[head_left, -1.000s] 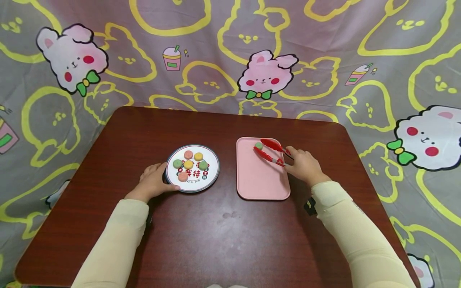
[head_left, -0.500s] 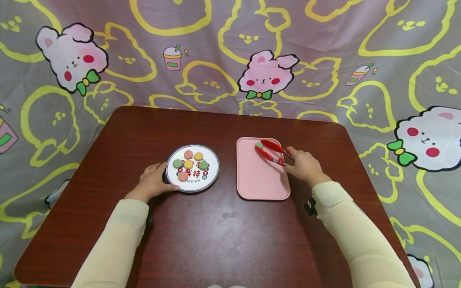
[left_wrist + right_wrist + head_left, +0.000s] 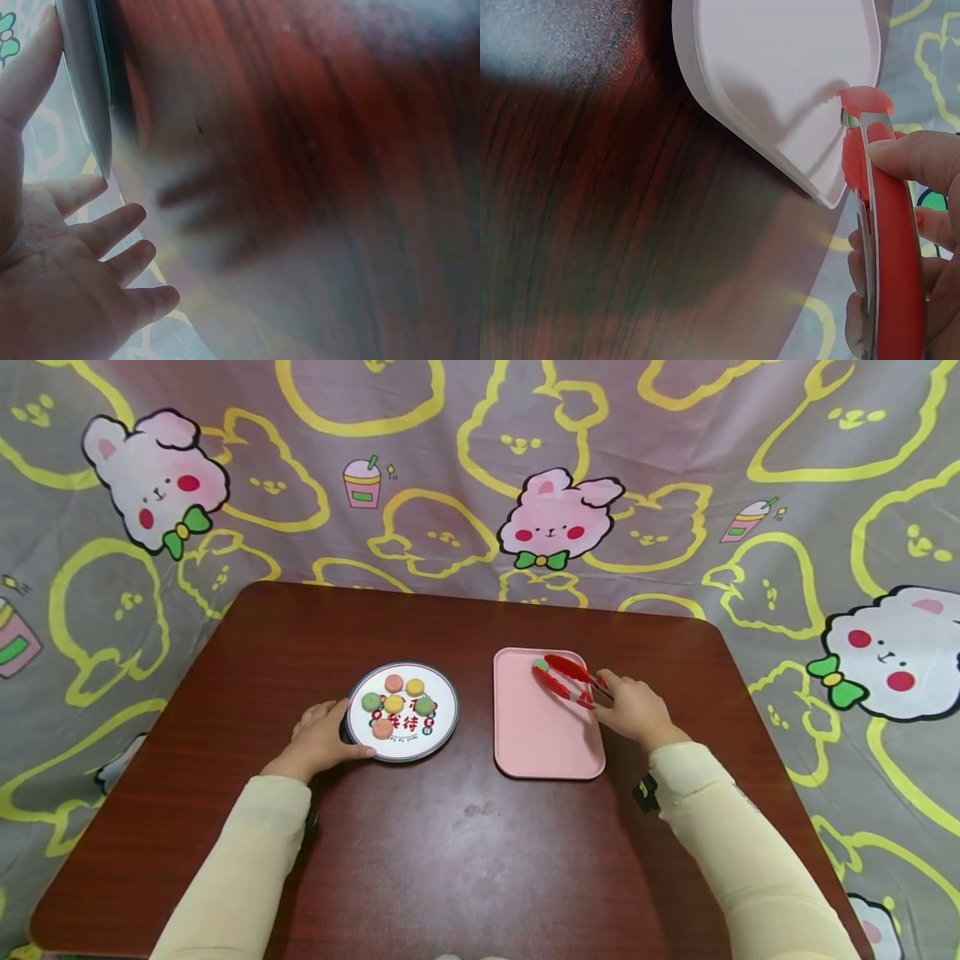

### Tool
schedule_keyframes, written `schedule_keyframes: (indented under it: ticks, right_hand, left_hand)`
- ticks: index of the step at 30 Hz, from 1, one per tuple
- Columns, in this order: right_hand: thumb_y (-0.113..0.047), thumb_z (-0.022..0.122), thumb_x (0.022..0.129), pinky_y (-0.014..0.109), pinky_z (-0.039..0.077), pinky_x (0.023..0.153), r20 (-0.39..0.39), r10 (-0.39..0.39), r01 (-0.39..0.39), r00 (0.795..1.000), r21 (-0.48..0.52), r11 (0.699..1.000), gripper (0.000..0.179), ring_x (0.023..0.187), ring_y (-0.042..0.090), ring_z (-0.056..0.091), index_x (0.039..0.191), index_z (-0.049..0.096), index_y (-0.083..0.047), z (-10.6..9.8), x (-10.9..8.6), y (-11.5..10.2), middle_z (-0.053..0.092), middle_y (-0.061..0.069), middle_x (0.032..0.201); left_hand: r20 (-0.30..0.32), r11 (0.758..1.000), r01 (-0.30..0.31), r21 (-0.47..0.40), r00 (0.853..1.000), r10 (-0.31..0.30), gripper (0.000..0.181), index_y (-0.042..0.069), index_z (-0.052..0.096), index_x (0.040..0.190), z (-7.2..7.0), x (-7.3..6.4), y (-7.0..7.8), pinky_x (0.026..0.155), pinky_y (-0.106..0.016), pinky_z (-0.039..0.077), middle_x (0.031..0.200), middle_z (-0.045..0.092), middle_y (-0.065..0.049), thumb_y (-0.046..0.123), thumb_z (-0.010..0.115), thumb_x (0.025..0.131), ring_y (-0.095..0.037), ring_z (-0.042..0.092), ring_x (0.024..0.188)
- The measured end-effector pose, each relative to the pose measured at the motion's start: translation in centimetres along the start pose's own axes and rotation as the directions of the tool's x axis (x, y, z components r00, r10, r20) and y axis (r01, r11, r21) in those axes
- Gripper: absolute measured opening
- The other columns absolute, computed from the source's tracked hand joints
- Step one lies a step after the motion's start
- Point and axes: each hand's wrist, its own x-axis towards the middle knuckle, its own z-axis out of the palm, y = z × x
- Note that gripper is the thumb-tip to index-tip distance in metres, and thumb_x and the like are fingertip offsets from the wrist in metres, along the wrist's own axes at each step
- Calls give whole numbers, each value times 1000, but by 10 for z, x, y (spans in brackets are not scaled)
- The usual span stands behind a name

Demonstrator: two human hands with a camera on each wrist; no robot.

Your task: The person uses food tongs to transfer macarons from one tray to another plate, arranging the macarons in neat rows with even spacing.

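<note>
In the head view, my left hand (image 3: 321, 739) rests against the left rim of a round white plate (image 3: 431, 731) with red lettering. The left wrist view shows its thumb and index fingertip touching the plate's edge (image 3: 90, 82), the other fingers spread and fairly straight. My right hand (image 3: 633, 706) grips red-tipped metal tongs (image 3: 562, 687), thumb pressed on one red-covered arm in the right wrist view. Between the tong tips sits a small round green macaron-like piece (image 3: 540, 666), partly hidden, at the far end of the pink tray (image 3: 540, 735).
Several pink, yellow and green macaron-like pieces, including a yellow one (image 3: 393, 703), lie on the plate. Plate and tray stand apart on a dark brown wooden table (image 3: 465, 852). A cartoon-printed cloth (image 3: 442, 468) hangs behind the table and along its sides.
The tongs' tips have come slightly closer together around the green piece. My left hand and the plate hold their place; the head view shifts only slightly.
</note>
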Motion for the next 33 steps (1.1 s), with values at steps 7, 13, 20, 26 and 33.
schedule_keyframes:
  ticks: [7,13,20,26,33]
  right_hand:
    - [-29,67,84,61,47,84,-15,-4,4,1000,6,1000,64,105,45,57,140,45,-6,3,-2,2,60,26,122]
    - [-28,67,83,62,48,83,-19,-1,1,1000,13,1000,65,104,45,56,140,44,-6,4,-3,2,60,26,122]
    - [-27,67,83,62,48,83,-29,-8,8,1000,12,1000,64,104,44,57,139,45,-6,3,-5,1,61,26,120]
    - [-27,65,84,62,48,82,-47,-28,28,999,3,1000,62,104,45,57,139,45,-6,0,-7,0,61,26,119]
    - [-26,65,84,61,48,82,-63,-34,33,997,-6,999,63,105,44,56,140,44,-6,-2,-11,-2,60,26,122]
  left_hand:
    - [0,1000,2,-2,1000,-2,99,-3,29,147,1,1,0,105,-68,16,145,27,-38,44,79,75,-55,16,135]
    - [-2,1000,0,0,1000,0,99,-3,30,147,1,1,0,105,-68,16,144,28,-37,43,79,75,-55,16,135]
    - [-2,1000,1,-1,1000,-1,99,-3,30,147,1,1,-1,105,-68,16,144,28,-37,44,79,75,-55,16,135]
    - [-3,1000,2,5,1000,-2,99,-3,30,146,1,1,-1,105,-68,16,145,29,-37,45,79,75,-55,17,135]
    - [-3,1000,2,3,1000,-2,99,-2,30,147,2,2,-1,105,-68,16,145,29,-37,45,79,74,-55,17,135]
